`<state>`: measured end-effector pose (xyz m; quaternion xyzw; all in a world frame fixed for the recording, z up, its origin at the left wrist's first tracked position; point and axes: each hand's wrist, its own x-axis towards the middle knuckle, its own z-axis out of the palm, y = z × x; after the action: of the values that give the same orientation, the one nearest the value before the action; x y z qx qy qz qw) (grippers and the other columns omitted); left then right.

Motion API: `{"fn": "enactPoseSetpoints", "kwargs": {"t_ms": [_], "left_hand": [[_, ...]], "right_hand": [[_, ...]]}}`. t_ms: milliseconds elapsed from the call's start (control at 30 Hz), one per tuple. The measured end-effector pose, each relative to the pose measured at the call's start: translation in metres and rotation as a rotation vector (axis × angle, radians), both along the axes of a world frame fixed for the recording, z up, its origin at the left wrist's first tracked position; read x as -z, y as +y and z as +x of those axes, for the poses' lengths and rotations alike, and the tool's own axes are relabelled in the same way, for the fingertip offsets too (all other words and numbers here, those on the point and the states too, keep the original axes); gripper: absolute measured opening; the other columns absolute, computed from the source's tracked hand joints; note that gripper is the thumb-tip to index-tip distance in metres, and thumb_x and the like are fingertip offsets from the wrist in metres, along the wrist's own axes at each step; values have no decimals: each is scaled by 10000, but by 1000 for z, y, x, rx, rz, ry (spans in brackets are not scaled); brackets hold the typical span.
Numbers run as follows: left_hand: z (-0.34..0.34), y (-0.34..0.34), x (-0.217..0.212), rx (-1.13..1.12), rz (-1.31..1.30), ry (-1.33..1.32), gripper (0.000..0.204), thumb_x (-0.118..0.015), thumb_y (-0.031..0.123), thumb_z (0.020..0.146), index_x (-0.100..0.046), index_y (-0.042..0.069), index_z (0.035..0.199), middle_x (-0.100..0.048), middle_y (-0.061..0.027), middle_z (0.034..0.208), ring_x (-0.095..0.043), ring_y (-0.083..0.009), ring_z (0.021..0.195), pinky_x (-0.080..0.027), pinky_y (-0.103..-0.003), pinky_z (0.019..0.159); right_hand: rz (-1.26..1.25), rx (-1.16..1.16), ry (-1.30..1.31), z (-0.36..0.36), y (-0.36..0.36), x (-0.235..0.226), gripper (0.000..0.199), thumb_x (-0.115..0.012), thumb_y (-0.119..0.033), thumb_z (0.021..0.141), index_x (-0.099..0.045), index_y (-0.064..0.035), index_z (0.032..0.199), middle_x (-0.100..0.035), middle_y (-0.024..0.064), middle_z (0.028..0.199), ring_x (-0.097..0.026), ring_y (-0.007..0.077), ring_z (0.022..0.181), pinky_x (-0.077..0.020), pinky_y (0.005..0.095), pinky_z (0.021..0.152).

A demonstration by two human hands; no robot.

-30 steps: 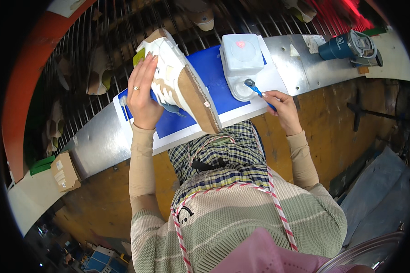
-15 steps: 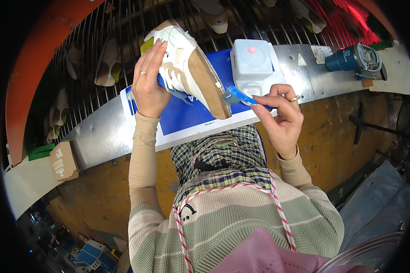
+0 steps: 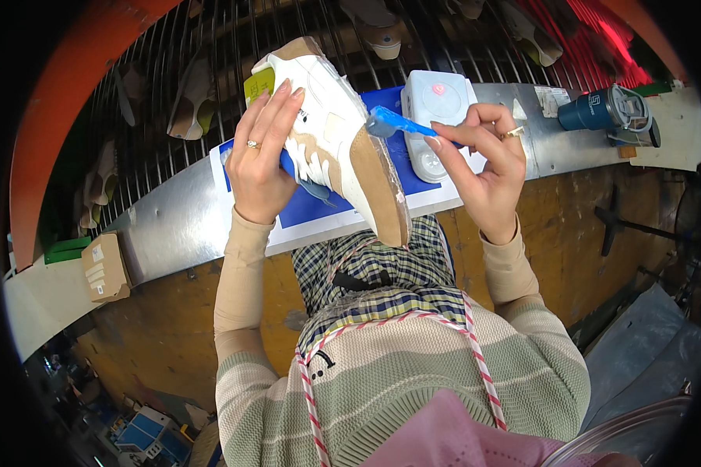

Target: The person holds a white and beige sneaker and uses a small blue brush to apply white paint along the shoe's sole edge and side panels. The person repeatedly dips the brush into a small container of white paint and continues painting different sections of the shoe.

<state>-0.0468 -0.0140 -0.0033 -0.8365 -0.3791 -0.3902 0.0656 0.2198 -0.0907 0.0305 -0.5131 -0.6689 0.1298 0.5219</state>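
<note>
A white and tan sneaker upper (image 3: 333, 117) is held tilted above the bench, toe end toward me, with a yellow-green piece at its heel. My left hand (image 3: 261, 167) wraps around its opening from the left; part of the fingers and the blue lining is hidden. Between thumb and fingers, my right hand (image 3: 491, 159) pinches a small blue brush (image 3: 405, 123). Its bristle head is at the upper's lower edge, close to the heel half; whether it touches, I cannot tell. Behind the brush, a white plastic container (image 3: 436, 93) rests on a blue and white sheet (image 3: 288, 216).
Beyond the metal bench edge (image 3: 171, 222), several shoe uppers lie on a roller conveyor (image 3: 273, 23). A blue tumbler (image 3: 588, 111) stands at the right, and a cardboard box (image 3: 105, 267) at the left. An orange frame (image 3: 58, 117) curves along the far left.
The brush has moved up along the upper's edge, from near the toe toward the heel. The upper has shifted right and its toe has come closer to me.
</note>
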Motion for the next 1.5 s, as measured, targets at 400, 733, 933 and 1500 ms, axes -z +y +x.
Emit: {"fn": "enactPoseSetpoints", "kwargs": {"t_ms": [400,733,933,1500], "left_hand": [[-8,-2,-7,29,-68,-35,626,-793,26,711,-629,110,1310,-656,-104,1309,-625,-316,1186,-505,-389,1015],[-11,-10,-5,3,-262,-63,656,-820,41,683,-625,99,1307,-666,-105,1288,-634,-292,1182,-497,-386,1016],[-18,-16,1,30,-438,-49,716,-848,65,674,-602,82,1347,-665,-127,1284,-645,-303,1161,-497,-375,990],[-24,-15,2,6,-563,-104,708,-808,-12,638,-622,101,1311,-682,-128,1237,-657,-310,1118,-522,-373,956]], "right_hand": [[-56,-167,39,11,5,-3,220,-832,-34,718,-779,-9,931,-489,46,933,-537,111,721,-461,250,702],[-6,-213,82,9,-15,-6,264,-833,7,691,-778,3,949,-516,54,944,-568,112,737,-471,235,621],[-66,-238,171,6,-24,-3,248,-829,15,698,-776,5,940,-528,65,953,-556,127,802,-474,253,655],[-181,-291,599,-31,5,44,242,-797,58,756,-732,15,986,-520,49,1038,-546,137,947,-500,273,825]]}}
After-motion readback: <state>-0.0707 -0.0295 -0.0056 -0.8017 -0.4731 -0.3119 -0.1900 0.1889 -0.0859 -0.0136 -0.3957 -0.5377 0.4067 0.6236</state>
